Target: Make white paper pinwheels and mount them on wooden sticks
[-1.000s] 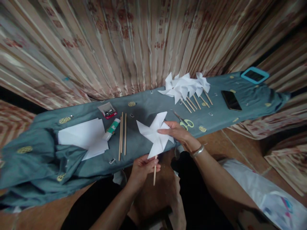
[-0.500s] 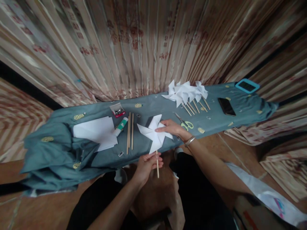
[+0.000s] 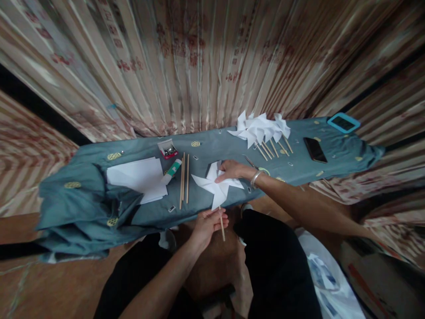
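Observation:
A white paper pinwheel [image 3: 217,193] on a thin wooden stick is between my hands at the table's near edge. My left hand [image 3: 207,223] grips the stick just below the blades, and the stick's lower end sticks out past the fingers. From the right, my right hand [image 3: 230,170] is closed on the pinwheel, its thumb by the centre and its fingers at an upper blade. That hand and forearm partly cover the scissors [image 3: 264,170] with green handles. Left of the pinwheel lie several loose wooden sticks [image 3: 187,179].
On the cloth-covered table [image 3: 206,144] are white paper sheets [image 3: 136,175], a glue stick [image 3: 172,170] and a small box of metal pins [image 3: 168,149]. Several pinwheels [image 3: 262,128] lie at the back, with a phone [image 3: 315,149] and a blue-framed device [image 3: 344,122] further right.
My right hand has shifted slightly over the pinwheel's upper blade, and its forearm now hides more of the scissors. Both hands keep hold of the pinwheel. The whole view has shifted slightly.

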Demonstrator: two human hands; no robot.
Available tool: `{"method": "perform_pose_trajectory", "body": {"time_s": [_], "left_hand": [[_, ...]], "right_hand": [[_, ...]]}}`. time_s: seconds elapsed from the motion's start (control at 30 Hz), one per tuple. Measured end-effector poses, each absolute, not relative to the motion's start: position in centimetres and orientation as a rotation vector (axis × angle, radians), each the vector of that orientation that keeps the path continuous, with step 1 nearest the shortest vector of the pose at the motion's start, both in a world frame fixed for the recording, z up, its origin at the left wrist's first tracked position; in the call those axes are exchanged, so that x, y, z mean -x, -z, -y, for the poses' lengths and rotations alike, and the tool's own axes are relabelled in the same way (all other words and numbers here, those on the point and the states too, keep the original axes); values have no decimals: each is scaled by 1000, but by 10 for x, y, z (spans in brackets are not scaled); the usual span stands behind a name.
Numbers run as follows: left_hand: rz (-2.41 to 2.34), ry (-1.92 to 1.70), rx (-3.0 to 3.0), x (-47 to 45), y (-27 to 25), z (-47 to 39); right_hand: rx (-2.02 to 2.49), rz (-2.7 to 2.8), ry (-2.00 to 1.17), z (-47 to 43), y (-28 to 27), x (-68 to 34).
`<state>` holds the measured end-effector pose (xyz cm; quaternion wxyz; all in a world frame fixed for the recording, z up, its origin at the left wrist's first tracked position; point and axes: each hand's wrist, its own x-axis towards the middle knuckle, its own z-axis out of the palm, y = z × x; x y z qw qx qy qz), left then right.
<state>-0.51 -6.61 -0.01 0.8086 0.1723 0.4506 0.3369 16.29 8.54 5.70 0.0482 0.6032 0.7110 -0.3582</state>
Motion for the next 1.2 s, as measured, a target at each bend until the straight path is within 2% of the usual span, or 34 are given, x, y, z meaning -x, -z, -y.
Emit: {"method": "perform_pose_trajectory", "body": {"time_s": [0.77, 1.2], "left_hand": [[-920, -727, -355, -3, 9, 68], [-899, -721, -357, -5, 10, 68]], "right_hand": [[-1659, -2076, 1045, -95, -61, -159], [-1714, -2053, 976, -88, -60, -158]]}}
